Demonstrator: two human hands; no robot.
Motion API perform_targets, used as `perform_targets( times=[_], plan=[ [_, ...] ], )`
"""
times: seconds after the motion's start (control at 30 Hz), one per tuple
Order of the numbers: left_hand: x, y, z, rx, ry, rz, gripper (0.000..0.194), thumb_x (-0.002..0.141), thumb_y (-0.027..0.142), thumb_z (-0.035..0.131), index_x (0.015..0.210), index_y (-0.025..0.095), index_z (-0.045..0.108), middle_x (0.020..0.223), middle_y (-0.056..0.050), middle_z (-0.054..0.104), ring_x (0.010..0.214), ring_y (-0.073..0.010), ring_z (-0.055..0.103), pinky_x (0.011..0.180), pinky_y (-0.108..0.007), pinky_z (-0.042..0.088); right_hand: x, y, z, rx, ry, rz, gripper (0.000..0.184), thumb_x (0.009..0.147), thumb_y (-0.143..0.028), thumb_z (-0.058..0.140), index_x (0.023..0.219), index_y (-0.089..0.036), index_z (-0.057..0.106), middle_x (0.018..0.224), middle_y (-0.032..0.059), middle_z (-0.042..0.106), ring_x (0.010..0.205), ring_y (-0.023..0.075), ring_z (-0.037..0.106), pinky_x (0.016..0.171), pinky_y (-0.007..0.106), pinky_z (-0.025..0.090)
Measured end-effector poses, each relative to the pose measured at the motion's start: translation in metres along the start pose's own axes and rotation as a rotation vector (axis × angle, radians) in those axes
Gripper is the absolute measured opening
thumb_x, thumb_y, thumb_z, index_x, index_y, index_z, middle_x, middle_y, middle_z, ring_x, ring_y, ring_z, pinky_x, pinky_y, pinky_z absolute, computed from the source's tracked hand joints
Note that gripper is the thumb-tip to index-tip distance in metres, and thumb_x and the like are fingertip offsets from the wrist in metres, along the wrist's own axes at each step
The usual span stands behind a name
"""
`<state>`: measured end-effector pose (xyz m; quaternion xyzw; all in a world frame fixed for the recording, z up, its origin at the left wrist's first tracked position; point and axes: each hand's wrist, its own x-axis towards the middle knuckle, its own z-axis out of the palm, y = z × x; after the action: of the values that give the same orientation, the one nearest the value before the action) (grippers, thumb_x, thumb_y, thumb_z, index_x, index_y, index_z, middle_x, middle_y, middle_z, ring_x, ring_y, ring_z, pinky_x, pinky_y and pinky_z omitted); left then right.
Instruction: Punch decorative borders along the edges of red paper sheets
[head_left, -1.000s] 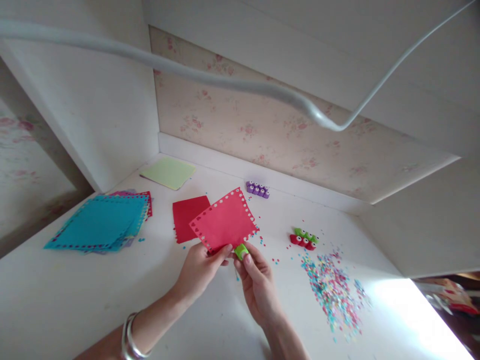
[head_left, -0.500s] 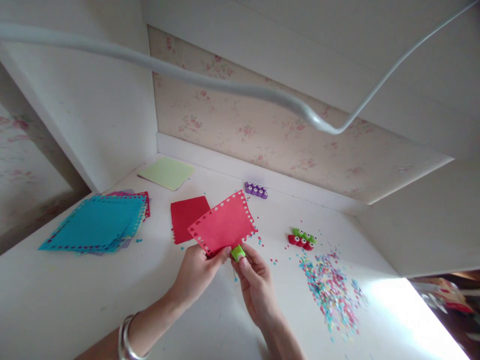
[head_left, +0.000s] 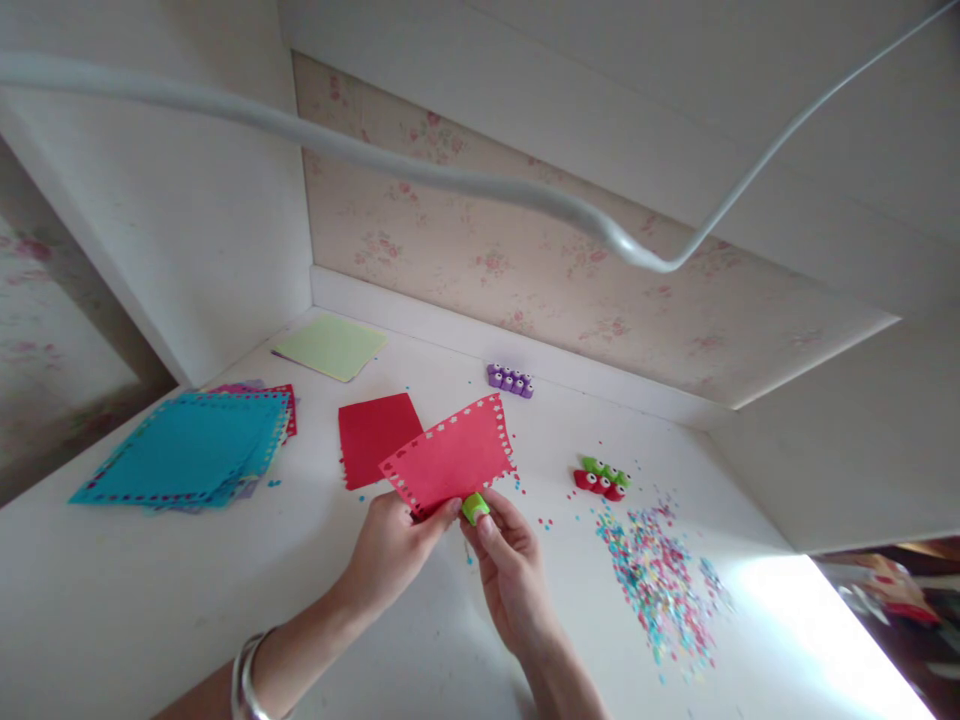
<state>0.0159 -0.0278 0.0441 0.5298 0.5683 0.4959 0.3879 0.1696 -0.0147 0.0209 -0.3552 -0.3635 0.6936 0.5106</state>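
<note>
My left hand point(head_left: 397, 545) grips a red sheet of paper point(head_left: 454, 450) by its near edge, thumb on top. Small shapes are punched along the far, left and right edges of that sheet. Between the thumb and fingers of my right hand point(head_left: 514, 565) is a small green craft punch point(head_left: 475, 508), set at the sheet's near edge. Whether the paper lies inside its slot cannot be made out. Behind the held sheet, a darker red sheet point(head_left: 375, 438) lies on the white table point(head_left: 315, 620).
Punched blue sheets point(head_left: 180, 445) are stacked at the left. Pale green paper point(head_left: 330, 347) lies at the back. Purple punches point(head_left: 510, 380) stand near the wall; green and red punches point(head_left: 604, 480) stand at the right. Colourful confetti point(head_left: 664, 585) is spread nearby. A white cable point(head_left: 450, 178) crosses above.
The far part of the held red sheet has dipped lower and looks more foreshortened. Both hands keep nearly the same place and hold. The view has shifted very slightly.
</note>
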Motion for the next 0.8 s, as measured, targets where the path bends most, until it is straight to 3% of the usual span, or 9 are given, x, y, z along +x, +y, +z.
perform_targets(
  times=[0.3, 0.43, 0.6, 0.8],
  plan=[
    [-0.001, -0.0021, 0.0013, 0.026, -0.067, -0.031, 0.026, 0.086, 0.038, 0.059, 0.073, 0.018, 0.069, 0.064, -0.001, 0.069, 0.061, -0.0184, 0.062, 0.057, -0.023, 0.043, -0.0004, -0.0023, 0.0013, 0.002, 0.015, -0.001, 0.03, 0.081, -0.028, 0.075, 0.11, -0.023, 0.071, 0.112, 0.0048, 0.071, 0.103, 0.0184, 0.064, 0.094, 0.029, 0.048],
    [-0.0001, -0.0059, 0.0026, 0.004, -0.081, -0.019, 0.019, 0.085, 0.035, 0.06, 0.079, 0.02, 0.071, 0.069, -0.001, 0.07, 0.067, -0.0194, 0.064, 0.062, -0.023, 0.046, 0.0003, -0.002, -0.0002, -0.033, -0.011, 0.012, 0.026, 0.082, -0.031, 0.075, 0.106, -0.023, 0.072, 0.104, 0.0046, 0.073, 0.093, 0.0171, 0.065, 0.087, 0.028, 0.05],
    [0.0008, -0.0071, 0.0043, -0.08, -0.099, -0.035, 0.017, 0.084, 0.036, 0.061, 0.082, 0.022, 0.07, 0.071, 0.0, 0.071, 0.067, -0.0185, 0.064, 0.063, -0.023, 0.047, 0.0007, -0.0044, -0.002, -0.02, 0.033, 0.035, 0.028, 0.078, -0.031, 0.078, 0.104, -0.022, 0.073, 0.086, 0.0013, 0.07, 0.067, 0.0102, 0.059, 0.063, 0.02, 0.049],
    [0.0007, -0.0047, 0.0042, -0.071, -0.106, -0.005, 0.014, 0.083, 0.035, 0.062, 0.086, 0.025, 0.071, 0.077, 0.0, 0.073, 0.072, -0.0202, 0.065, 0.068, -0.025, 0.049, 0.0003, -0.008, 0.0004, 0.029, 0.034, 0.081, 0.026, 0.076, -0.029, 0.08, 0.099, -0.02, 0.074, 0.088, 0.0018, 0.07, 0.069, 0.011, 0.059, 0.068, 0.021, 0.051]
  ],
)
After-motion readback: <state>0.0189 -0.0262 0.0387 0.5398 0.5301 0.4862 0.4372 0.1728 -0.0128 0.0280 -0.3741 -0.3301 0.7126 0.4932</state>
